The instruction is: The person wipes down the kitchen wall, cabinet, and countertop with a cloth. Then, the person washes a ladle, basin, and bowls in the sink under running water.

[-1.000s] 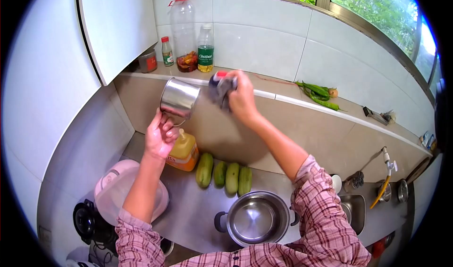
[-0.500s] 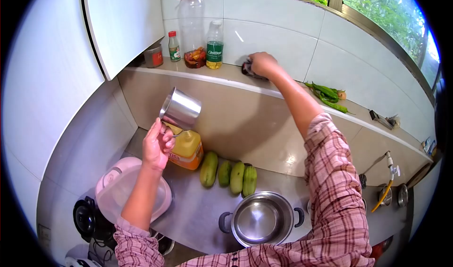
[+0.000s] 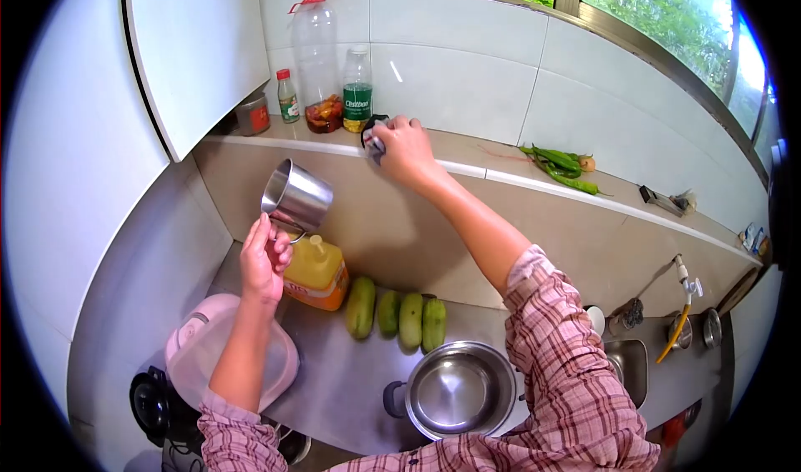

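My left hand (image 3: pixel 265 259) grips the handle of a shiny steel mug (image 3: pixel 302 196), which is tilted with its mouth toward the upper left. At the ledge (image 3: pixel 455 145), my right hand (image 3: pixel 406 151) is closed on a dark, crumpled cloth (image 3: pixel 373 136) with a few light and red patches. The cloth lies on the ledge, just right of a green-labelled bottle (image 3: pixel 357 96). Part of the cloth is hidden under my fingers. Below the mug stands a yellow-orange jug (image 3: pixel 319 276), partly covered by my left hand.
A large clear bottle (image 3: pixel 315 63), a small red-capped bottle (image 3: pixel 288 96) and a jar (image 3: pixel 252 115) stand on the ledge, with green peppers (image 3: pixel 561 161) to the right. Several green gourds (image 3: pixel 360 307), a steel pot (image 3: pixel 417 393) and a pink basin (image 3: pixel 288 363) occupy the counter.
My right hand has slid the cloth leftward along the ledge, close to the green-labelled bottle. A thin reddish streak shows left of the peppers. My left hand still holds the mug.
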`<act>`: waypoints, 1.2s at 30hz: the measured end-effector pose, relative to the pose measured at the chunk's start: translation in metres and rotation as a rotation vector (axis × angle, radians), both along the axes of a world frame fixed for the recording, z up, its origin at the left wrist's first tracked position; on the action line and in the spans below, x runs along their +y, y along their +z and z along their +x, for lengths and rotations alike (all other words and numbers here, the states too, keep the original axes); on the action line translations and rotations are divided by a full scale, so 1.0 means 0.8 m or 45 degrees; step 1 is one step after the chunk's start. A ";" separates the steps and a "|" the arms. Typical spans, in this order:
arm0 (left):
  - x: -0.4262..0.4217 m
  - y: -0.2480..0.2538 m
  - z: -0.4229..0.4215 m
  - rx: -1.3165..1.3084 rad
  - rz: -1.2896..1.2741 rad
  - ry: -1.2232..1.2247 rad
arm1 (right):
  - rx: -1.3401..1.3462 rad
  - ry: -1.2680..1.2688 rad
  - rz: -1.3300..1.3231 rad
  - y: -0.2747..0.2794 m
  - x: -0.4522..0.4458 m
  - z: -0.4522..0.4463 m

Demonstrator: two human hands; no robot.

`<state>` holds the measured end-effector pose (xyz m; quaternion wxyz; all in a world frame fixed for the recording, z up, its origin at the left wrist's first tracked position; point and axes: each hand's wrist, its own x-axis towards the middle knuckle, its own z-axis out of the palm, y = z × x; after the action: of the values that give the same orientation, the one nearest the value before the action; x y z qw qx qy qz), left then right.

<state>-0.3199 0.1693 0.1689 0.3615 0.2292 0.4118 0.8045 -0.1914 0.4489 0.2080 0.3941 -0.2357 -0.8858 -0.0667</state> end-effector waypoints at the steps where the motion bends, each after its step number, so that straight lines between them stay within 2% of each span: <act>1: 0.000 0.001 -0.002 0.027 -0.012 0.013 | -0.058 -0.008 0.056 0.004 -0.007 0.010; 4: 0.002 0.007 -0.004 0.103 -0.043 0.046 | -0.487 -0.018 -0.067 0.028 -0.028 0.067; 6: 0.004 0.013 -0.006 0.158 -0.037 0.045 | -0.891 -0.272 -0.459 0.033 -0.046 0.103; 9: 0.011 0.026 -0.008 0.253 -0.029 0.046 | -0.512 -0.088 -0.831 -0.005 -0.007 0.149; 12: 0.026 0.025 -0.012 0.244 0.013 0.030 | 0.027 0.077 -0.994 0.056 -0.014 0.144; 14: 0.032 0.034 -0.005 0.238 0.031 0.053 | 0.195 0.104 -0.617 0.071 0.015 0.114; 17: 0.027 0.020 0.006 0.308 -0.116 0.045 | -0.089 -0.078 -0.132 0.069 0.065 0.064; 20: 0.013 0.003 0.024 0.324 -0.274 0.007 | -0.345 -0.215 -0.438 0.016 0.067 0.025; 21: 0.011 -0.007 0.024 0.271 -0.259 -0.027 | -0.445 -0.346 -0.541 0.027 0.054 0.018; 24: 0.011 -0.022 0.032 0.272 -0.283 -0.058 | -0.540 -0.326 -0.621 0.036 0.058 0.014; 28: 0.023 -0.023 0.042 0.253 -0.243 -0.038 | -0.459 0.095 -0.734 0.035 0.052 0.041; 29: 0.025 -0.022 0.041 0.247 -0.220 -0.023 | -0.346 0.239 -0.404 0.025 0.049 0.052; 32: 0.028 -0.016 0.036 0.323 -0.221 0.011 | -0.344 0.191 -0.514 0.029 0.057 0.052; 33: 0.030 -0.006 0.037 0.337 -0.252 0.034 | -0.315 -0.014 -0.543 0.035 0.043 0.041; 34: 0.037 0.004 0.040 0.391 -0.253 0.060 | -0.346 -0.041 -0.561 0.032 0.043 0.030; 36: 0.059 0.025 0.043 0.464 -0.198 0.129 | -0.403 -0.243 -0.400 0.015 0.034 0.009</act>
<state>-0.2851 0.2164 0.1893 0.2569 0.3214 0.5424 0.7325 -0.1842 0.4758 0.2197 0.2008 -0.3634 -0.9098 -0.0010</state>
